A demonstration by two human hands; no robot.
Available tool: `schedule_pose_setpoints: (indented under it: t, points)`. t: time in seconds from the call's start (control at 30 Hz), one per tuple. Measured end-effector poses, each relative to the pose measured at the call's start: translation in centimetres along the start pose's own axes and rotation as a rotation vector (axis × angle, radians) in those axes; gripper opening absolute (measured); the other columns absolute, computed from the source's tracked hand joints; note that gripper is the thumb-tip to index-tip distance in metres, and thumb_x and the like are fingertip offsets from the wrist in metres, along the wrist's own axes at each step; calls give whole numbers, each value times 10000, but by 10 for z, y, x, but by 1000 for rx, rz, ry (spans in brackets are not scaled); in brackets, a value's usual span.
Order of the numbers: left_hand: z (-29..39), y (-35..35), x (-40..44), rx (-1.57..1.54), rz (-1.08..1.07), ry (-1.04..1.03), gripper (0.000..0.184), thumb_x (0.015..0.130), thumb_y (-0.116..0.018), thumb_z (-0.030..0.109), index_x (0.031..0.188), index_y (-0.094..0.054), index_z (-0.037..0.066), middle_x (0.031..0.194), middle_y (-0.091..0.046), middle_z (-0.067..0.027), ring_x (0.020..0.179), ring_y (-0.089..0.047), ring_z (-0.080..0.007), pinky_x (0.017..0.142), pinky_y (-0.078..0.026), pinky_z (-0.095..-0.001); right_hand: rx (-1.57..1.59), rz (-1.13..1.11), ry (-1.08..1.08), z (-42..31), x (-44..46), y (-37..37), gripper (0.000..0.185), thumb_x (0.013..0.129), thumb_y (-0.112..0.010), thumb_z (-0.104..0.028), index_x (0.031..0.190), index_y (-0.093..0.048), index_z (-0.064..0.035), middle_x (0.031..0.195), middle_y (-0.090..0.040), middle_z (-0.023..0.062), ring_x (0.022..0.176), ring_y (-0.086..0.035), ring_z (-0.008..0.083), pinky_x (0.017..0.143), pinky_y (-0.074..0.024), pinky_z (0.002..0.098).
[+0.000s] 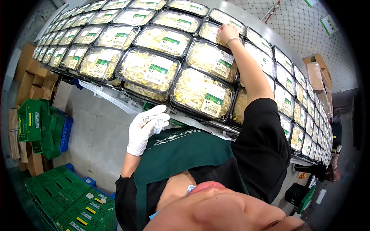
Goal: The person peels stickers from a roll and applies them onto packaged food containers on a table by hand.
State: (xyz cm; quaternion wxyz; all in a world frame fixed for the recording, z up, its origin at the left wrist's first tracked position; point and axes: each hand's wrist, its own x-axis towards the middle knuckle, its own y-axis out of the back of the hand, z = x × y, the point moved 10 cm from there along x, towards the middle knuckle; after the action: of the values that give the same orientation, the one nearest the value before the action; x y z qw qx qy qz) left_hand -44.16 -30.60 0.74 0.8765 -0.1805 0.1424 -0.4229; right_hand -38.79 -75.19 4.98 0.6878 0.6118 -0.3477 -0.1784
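Note:
My left hand [144, 129], in a white glove, is held in front of the apron near the table's front edge. Between its fingers is a small white printed label [158, 125]. My bare right hand [228, 34], with a bracelet at the wrist, reaches across to a clear-lidded pack of bean sprouts [210, 31] in a back row. Its fingers are bent together at the lid, and what they hold, if anything, is hidden. Closer to me lie more sprout packs with green and white labels, including one front pack [202, 94] and its neighbour [148, 71].
Rows of packs cover the metal table [254, 17], some stacked. Green crates [58, 192] stand on the floor at lower left, more crates [31, 119] and cardboard [31, 82] beyond. Cardboard boxes [320, 75] stand at right. Another person [333, 169] is partly visible at far right.

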Motion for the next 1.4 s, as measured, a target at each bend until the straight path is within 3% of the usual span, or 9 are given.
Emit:
schedule_pose_setpoints:
  t: [0.13,0.33,0.43,0.57,0.77,0.83,1.1,1.3,1.4]
  points:
    - [4,5,3,-4,1,5,359,821,-447,4,1167,-421,-89,1012,-578,-182,865,-591,-186,780,-471,-282,-60,86,69,-9,-18,26,419,798,-474,-337,1171,-447,-147,1135,-492,101,1089,-425,281,883,-355,437]
    - [17,-18,16,-5,-69,-48,302,835,-429,12,1119,-449,-90,994,-584,-176,844,-598,-197,763,-485,-285,-44,-349,278,-36,-37,-23,760,803,-259,-627,1355,-179,-110,1425,-117,68,1320,-51,240,1039,-72,461]
    - [27,-17,19,10,-24,-93,212,844,-427,21,1021,-487,-79,926,-598,-172,778,-612,-198,691,-502,-274,787,-264,521,-120,-111,67,698,743,-534,-551,1193,-436,-26,1153,-498,150,1091,-450,267,919,-366,354]
    - [33,4,18,147,214,-414,54,833,-492,11,780,-491,-1,695,-563,-70,569,-543,-104,496,-451,-217,1115,-719,662,-190,-261,117,358,694,-710,-213,952,-552,-21,899,-580,55,871,-530,143,794,-427,290]
    - [19,-37,25,78,-121,-237,153,785,-531,-26,936,-519,-46,867,-618,-106,674,-590,-113,610,-459,-200,747,-211,485,-128,-195,144,206,782,-591,-219,836,-585,-21,754,-601,116,703,-583,191,656,-457,288]
    - [5,-31,28,124,-173,-123,147,797,-510,-27,943,-517,-50,883,-618,-116,756,-601,-128,660,-463,-207,537,-191,202,-75,-132,98,276,809,-538,-289,844,-588,-20,827,-606,143,783,-587,270,699,-456,342]
    - [2,-23,25,118,-327,-19,354,739,-473,-62,1091,-496,-86,1000,-590,-168,917,-580,-207,793,-460,-284,-269,-273,232,-79,-124,57,420,848,-366,-438,1015,-525,-87,886,-619,142,842,-587,270,731,-437,373]
    - [14,-17,16,-91,-72,-45,261,827,-404,-34,1072,-471,-92,967,-588,-189,794,-615,-213,722,-509,-289,509,-552,-111,-74,-176,61,352,844,-448,-331,1088,-490,-82,899,-616,136,776,-603,218,683,-472,339]
    - [14,-6,10,49,71,-156,81,824,-514,32,775,-529,-31,722,-595,-91,606,-572,-119,535,-455,-223,958,-536,629,-178,-280,115,476,710,-692,-271,1069,-485,-37,872,-582,84,805,-556,183,760,-439,288]
